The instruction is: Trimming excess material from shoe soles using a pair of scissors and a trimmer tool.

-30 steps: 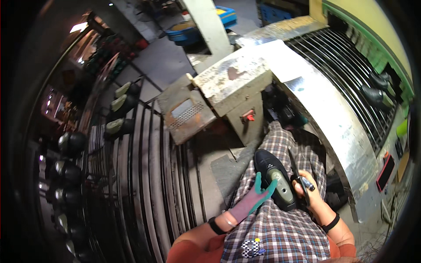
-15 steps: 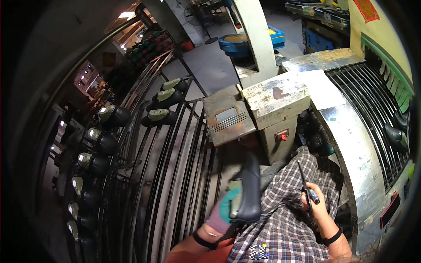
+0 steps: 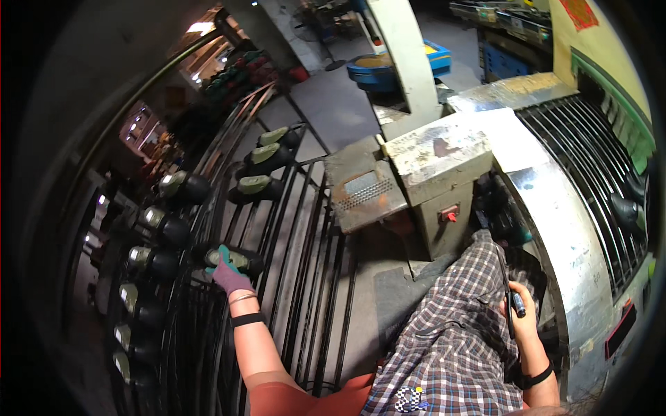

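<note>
My left hand (image 3: 232,276), in a green and purple glove, is out at the rack on the left, its fingers closed around a black and olive-green shoe (image 3: 239,261) that rests on the rack's bars. Part of that shoe is hidden by the glove. Over my lap on the right, my bare right hand (image 3: 522,315) is closed around a slim, dark, pointed tool (image 3: 509,312). A short black cylinder (image 3: 518,304), looking like a marker pen, also shows in that grip.
Several similar shoes (image 3: 166,225) line the rack (image 3: 277,277) of dark metal bars. Ahead stands a worn metal machine housing (image 3: 444,156) with a red switch (image 3: 452,217). A slatted roller bed (image 3: 572,152) with a metal edge (image 3: 558,243) curves along my right.
My left hand has swung from in front of my lap to the rack on the left, bringing the shoe with it. My right hand has shifted slightly right, still holding the tool.
</note>
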Motion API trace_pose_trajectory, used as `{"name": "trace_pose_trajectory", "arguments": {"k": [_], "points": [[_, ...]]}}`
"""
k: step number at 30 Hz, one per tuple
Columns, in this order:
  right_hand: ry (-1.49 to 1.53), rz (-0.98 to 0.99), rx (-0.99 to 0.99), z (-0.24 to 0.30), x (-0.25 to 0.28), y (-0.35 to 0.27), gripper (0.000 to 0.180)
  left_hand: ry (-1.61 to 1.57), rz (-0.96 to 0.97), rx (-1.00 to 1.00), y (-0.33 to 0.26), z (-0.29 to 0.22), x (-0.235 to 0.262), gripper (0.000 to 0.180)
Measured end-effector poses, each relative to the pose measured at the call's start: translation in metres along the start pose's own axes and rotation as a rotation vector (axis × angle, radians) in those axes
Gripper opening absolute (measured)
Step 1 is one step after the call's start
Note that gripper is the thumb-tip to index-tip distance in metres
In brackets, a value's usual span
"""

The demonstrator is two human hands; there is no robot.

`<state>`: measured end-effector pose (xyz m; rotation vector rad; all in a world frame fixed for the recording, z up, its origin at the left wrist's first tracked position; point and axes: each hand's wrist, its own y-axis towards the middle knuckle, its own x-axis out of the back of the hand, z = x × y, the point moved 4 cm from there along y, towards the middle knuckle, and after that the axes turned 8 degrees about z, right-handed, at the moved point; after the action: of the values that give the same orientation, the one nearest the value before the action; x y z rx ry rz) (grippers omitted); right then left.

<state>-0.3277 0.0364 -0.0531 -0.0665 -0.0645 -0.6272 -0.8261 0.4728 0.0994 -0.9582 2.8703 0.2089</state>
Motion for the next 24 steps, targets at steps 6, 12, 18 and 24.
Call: {"name": "trace_pose_trajectory", "arguments": {"k": [6,12,18,24], "points": [[-0.408,-0.058,0.222,0.057,0.025,-0.001,0.048,0.030,0.526,0.011,0.030,0.108,0.067,0.065],[-0.928,-0.334,0.268,0.098,0.106,-0.034,0.044,0.108,0.991,-0.402,-0.043,0.083,-0.085,0.059],[-1.094,-0.695,-0.021,0.065,0.184,-0.113,0.046,0.126,1.316,-0.757,-0.328,-0.052,-0.240,0.049],[-1.067,-0.873,-0.075,0.025,0.199,-0.155,0.045,0.161,2.119,-0.889,-0.620,-0.003,-0.357,0.085]]}}
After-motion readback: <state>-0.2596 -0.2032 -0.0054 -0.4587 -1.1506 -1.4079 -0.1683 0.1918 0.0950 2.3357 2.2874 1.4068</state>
